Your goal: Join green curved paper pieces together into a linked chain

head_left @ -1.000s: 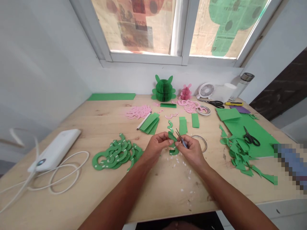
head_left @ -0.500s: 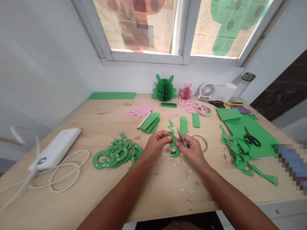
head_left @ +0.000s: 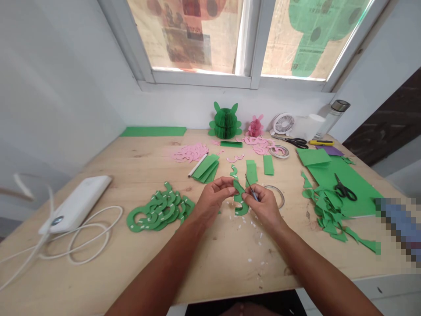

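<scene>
My left hand [head_left: 215, 197] pinches the left edge of a wavy green paper piece [head_left: 241, 205] that carries small white patches. On its right side my right hand [head_left: 265, 204] is closed around thin tweezers [head_left: 250, 186], their tips pointing up and away, with its fingers at the paper's edge. Left of my left hand lies a pile of curved green cutouts [head_left: 161, 210] with white patches. Small white bits [head_left: 250, 260] are scattered on the table below the hands. A tape ring [head_left: 279, 193] lies partly behind my right hand.
Green scraps [head_left: 329, 210] and black scissors [head_left: 344, 188] lie right, by green sheets [head_left: 355, 184]. A white power bank [head_left: 77, 204] and cable [head_left: 105, 232] are left. Behind stand a green paper figure [head_left: 225, 123], a pink one [head_left: 255, 127] and a small fan [head_left: 283, 124].
The tweezers' tips have shifted slightly right. The held green piece has turned a little, and my left hand has barely moved.
</scene>
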### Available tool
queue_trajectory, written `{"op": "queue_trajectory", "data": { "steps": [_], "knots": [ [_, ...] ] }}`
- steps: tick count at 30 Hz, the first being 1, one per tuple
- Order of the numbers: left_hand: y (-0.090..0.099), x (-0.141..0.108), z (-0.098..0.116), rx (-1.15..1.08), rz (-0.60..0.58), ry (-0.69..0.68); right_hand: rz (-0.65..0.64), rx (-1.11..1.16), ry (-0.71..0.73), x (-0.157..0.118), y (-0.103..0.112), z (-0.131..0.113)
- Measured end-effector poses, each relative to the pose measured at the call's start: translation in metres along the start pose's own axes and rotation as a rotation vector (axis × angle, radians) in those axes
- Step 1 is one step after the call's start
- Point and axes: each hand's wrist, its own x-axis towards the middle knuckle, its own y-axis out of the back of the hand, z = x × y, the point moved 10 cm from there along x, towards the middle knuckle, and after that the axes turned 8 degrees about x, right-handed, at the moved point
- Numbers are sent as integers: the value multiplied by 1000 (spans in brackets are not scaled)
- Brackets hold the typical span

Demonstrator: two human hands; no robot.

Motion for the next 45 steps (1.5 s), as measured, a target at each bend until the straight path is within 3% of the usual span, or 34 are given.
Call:
{"op": "queue_trajectory", "data": {
  "steps": [6,14,25,45],
  "knots": [
    [12,0,-2,44,115,9,-22,-13,-23,1,-2,5],
    [13,3,-3,57,98,-4,-124,-7,57,-2,-9,-6],
    [9,2,5,88,64,-46,-137,-318,223,-5,-12,-20],
    [4,1,7,103,19,-62,-109,-303,223,-6,-7,-23]
  ]
}}
